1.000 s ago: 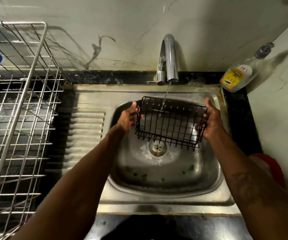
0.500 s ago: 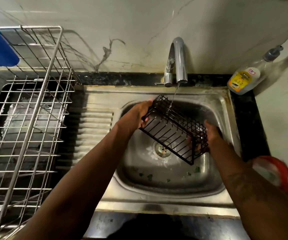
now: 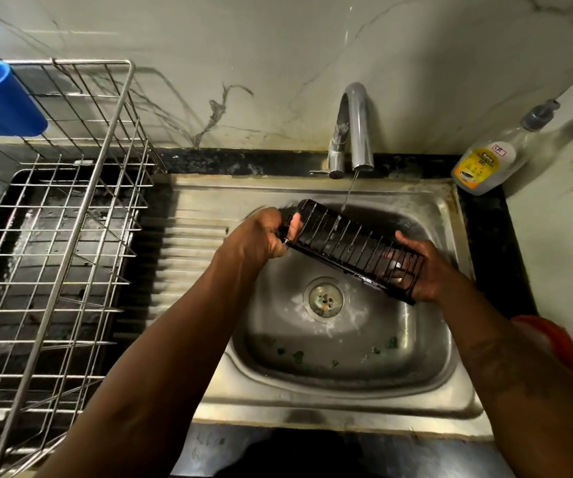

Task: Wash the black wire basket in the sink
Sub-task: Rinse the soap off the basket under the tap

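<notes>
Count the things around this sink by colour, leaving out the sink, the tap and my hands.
Black: 1, the wire basket
Silver: 1, the dish rack
Blue: 1, the cup
Clear with a yellow label: 1, the soap bottle
Red: 1, an object at the right edge, too hidden to name
Total: 5

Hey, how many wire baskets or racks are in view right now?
2. The black wire basket is held tilted over the sink under the tap's stream; the large silver wire rack stands left of the sink. None others show.
</notes>
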### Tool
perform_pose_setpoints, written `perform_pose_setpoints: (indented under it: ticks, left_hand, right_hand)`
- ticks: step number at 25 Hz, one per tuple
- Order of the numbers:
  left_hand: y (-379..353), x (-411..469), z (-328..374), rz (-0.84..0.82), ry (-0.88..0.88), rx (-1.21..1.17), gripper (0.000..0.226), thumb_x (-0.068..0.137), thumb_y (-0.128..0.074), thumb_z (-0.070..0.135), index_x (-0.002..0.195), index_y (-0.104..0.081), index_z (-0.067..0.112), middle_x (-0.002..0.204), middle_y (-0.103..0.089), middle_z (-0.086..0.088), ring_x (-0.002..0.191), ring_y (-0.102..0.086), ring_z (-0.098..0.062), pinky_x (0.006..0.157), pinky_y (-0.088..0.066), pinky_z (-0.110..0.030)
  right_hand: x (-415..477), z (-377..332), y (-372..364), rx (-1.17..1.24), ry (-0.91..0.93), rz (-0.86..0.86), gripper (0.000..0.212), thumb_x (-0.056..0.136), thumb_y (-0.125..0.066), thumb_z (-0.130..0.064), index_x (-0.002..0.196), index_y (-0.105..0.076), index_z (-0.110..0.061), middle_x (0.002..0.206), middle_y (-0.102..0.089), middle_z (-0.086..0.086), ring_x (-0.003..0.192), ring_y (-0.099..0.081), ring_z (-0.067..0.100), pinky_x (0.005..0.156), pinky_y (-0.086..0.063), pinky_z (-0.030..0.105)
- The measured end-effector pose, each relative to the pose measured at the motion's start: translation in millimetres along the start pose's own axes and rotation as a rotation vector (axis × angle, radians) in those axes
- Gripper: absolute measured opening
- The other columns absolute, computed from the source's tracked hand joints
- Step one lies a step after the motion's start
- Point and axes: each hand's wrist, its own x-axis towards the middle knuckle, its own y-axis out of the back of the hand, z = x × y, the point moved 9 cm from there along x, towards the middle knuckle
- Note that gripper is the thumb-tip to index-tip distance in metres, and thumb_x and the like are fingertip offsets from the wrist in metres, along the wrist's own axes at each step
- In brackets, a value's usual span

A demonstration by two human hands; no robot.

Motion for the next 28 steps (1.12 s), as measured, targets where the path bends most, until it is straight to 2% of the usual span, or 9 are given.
perform_pose_setpoints:
  ticks: [2,5,9,15,17,21,24,26,28]
  left_hand:
    - [9.7,3.5,-7.5,0.003,-0.005,-0.015,0.041,0.108,-0.030,0.015,0.084,-0.057,-0.005,0.069,-0.056,-0.017,0.033,-0.053,-0.013,0.032,-0.045,-0.017]
    - [37.2,13.3,-16.8,0.073,-0.040,0.060,0.044,0.105,-0.022,0.011,0.067,-0.045,0.010,0.047,-0.048,-0.004,0.030,-0.043,-0.007,0.039,-0.046,-0.019]
    - [76.5,23.5,-20.2,0.156,-0.082,0.220,0.027,0.103,-0.034,0.014,0.079,-0.046,0.015,0.064,-0.042,0.001,0.047,-0.045,-0.012,0.041,-0.047,-0.023]
    - [90.9,32.9,-33.8,0.163,-0.186,0.127,0.025,0.104,-0.035,0.032,0.088,-0.050,0.020,0.087,-0.052,-0.002,0.073,-0.053,-0.018,0.068,-0.050,-0.036]
    - [93.6,41.3,-38.1,0.178,-0.186,0.122,0.023,0.097,-0.044,0.038,0.088,-0.054,0.020,0.092,-0.056,-0.003,0.078,-0.055,-0.019,0.065,-0.050,-0.031]
    - [97.0,50.4,-55.0,0.179,-0.121,0.006,0.031,0.090,-0.052,0.041,0.092,-0.066,0.014,0.079,-0.062,-0.005,0.071,-0.054,-0.018,0.055,-0.046,-0.023]
    - [108.5,59.2,-68.6,0.195,-0.102,-0.051,0.042,0.088,-0.050,0.045,0.112,-0.070,0.017,0.095,-0.064,-0.008,0.081,-0.056,-0.019,0.048,-0.050,-0.022]
    - [109.1,57.6,-71.2,0.159,-0.118,-0.079,0.037,0.093,-0.046,0.044,0.104,-0.068,0.017,0.095,-0.060,-0.008,0.068,-0.054,-0.016,0.045,-0.047,-0.019]
    - [99.5,55.0,-73.0,0.035,-0.113,-0.108,0.029,0.095,-0.043,0.040,0.090,-0.064,0.020,0.083,-0.058,-0.002,0.046,-0.041,-0.010,0.039,-0.037,-0.015]
  right_hand:
    - [5.6,-6.7,4.5,-0.058,-0.008,0.093,0.063,0.093,-0.049,-0.063,0.112,-0.068,-0.007,0.093,-0.073,0.019,0.064,-0.069,0.031,0.059,-0.056,0.030]
    - [14.0,-19.8,4.1,-0.154,-0.009,0.176,0.073,0.092,-0.036,-0.072,0.117,-0.066,-0.010,0.099,-0.069,0.021,0.062,-0.060,0.024,0.044,-0.050,0.024]
    - [23.5,-38.6,-15.0,-0.263,0.081,0.201,0.065,0.085,-0.050,-0.073,0.108,-0.064,-0.014,0.104,-0.069,0.010,0.063,-0.058,0.018,0.042,-0.045,0.023]
    - [47.4,-65.6,-15.5,-0.480,0.248,0.337,0.108,0.038,-0.037,-0.110,0.094,-0.072,-0.024,0.083,-0.076,0.009,0.056,-0.067,0.024,0.069,-0.058,0.040]
    - [-16.8,-78.0,-41.1,-0.611,0.288,0.381,0.103,0.056,-0.025,-0.107,0.088,-0.071,-0.020,0.076,-0.073,0.009,0.063,-0.071,0.027,0.076,-0.060,0.043]
    - [-59.2,-90.4,-72.8,-0.799,0.360,0.351,0.077,0.101,-0.018,-0.069,0.115,-0.066,-0.009,0.077,-0.059,0.006,0.062,-0.060,0.021,0.049,-0.035,0.020]
    - [-70.1,-97.8,-86.4,-0.855,0.450,0.293,0.078,0.106,-0.015,-0.060,0.121,-0.063,-0.001,0.104,-0.067,0.015,0.094,-0.062,0.025,0.049,-0.024,0.022]
    - [-74.0,-97.9,-88.6,-0.865,0.489,0.268,0.071,0.106,-0.018,-0.060,0.131,-0.059,-0.007,0.117,-0.063,0.016,0.076,-0.045,0.014,0.051,-0.025,0.023]
    - [-69.1,-91.6,-89.1,-0.699,0.509,0.174,0.060,0.105,-0.030,-0.060,0.136,-0.056,-0.016,0.120,-0.063,0.006,0.081,-0.058,0.016,0.055,-0.039,0.023]
